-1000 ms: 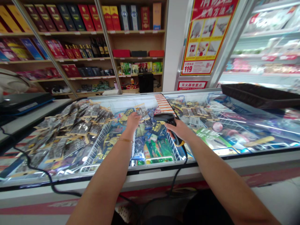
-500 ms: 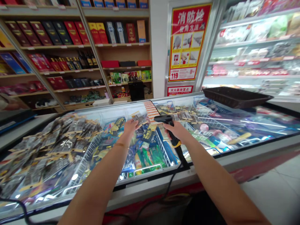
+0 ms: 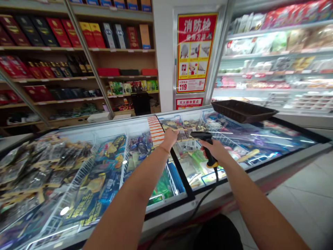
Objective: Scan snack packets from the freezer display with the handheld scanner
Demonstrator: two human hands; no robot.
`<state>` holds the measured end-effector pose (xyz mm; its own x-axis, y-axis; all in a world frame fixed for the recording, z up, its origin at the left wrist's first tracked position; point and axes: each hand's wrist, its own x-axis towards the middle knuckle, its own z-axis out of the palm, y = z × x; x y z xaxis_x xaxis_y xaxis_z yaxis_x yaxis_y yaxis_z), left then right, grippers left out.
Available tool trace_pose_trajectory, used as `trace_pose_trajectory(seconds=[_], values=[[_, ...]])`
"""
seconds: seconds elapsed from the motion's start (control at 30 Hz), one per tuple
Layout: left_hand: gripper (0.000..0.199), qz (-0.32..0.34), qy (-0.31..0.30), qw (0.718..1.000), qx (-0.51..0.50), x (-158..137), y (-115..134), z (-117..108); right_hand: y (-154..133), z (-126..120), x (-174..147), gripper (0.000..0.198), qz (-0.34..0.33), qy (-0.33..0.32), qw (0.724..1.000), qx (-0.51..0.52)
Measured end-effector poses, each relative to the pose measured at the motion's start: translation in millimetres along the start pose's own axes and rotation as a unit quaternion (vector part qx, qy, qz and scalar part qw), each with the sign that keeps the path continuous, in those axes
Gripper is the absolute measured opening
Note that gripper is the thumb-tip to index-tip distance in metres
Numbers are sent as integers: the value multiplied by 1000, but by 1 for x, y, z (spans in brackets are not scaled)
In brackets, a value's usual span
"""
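My right hand (image 3: pixel 214 151) is wrapped round the grip of a black and yellow barcode scanner (image 3: pixel 205 139), its head pointing left. A cable runs from the bottom of its handle. My left hand (image 3: pixel 170 138) reaches over the freezer's glass at the edge of a group of small flat packets (image 3: pixel 182 134) with tan edges. Its fingers look closed, their tips hidden among the packets, and what they hold cannot be made out. Just left of this hand lies a sheet of orange-and-white striped labels (image 3: pixel 156 130).
A large heap of similar packets (image 3: pixel 44 163) covers the glass at left. Under the glass, white wire baskets (image 3: pixel 78 177) hold bagged frozen goods. A dark brown tray (image 3: pixel 244 111) sits at the back right. The scanner cable (image 3: pixel 200 205) hangs over the freezer's front edge.
My left hand has moved right, from left of the label sheet to the packets beyond it; the small packet it held no longer shows clearly. My right hand has moved slightly right with the scanner.
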<state>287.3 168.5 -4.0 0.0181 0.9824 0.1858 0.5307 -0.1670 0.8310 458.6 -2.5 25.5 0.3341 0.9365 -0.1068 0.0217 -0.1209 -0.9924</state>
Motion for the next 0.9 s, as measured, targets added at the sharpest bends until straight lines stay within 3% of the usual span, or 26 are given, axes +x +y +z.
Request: trace_pose_trajectory(seconds=[0.1,0.23,0.4,0.53,0.63,0.7,0.8,0.9], values=[[38,-16,12,999,33,-1,-10,-21,-3,16,1,20,-4,-29,1000,7],[47,-33,57,996,65,-9,-34,-78,-13,52,0,20,-8,-74,997,8],[56,-43,148,984,93,-22,-70,-186,-27,107,-12,25,-14,-129,992,-9],[47,-23,249,956,157,-39,-98,-285,-30,149,-24,25,-48,-168,984,-10],[40,-18,289,931,224,-59,-115,-351,-28,176,-31,27,-65,-201,977,-7],[41,-48,312,904,288,-73,-125,-387,-24,189,-35,26,-62,-222,973,-4],[60,-166,342,860,340,-89,-140,-424,-16,202,-38,23,-55,-239,969,-9],[62,-220,330,870,294,-99,-156,-442,-8,207,-38,23,-48,-243,969,-15]])
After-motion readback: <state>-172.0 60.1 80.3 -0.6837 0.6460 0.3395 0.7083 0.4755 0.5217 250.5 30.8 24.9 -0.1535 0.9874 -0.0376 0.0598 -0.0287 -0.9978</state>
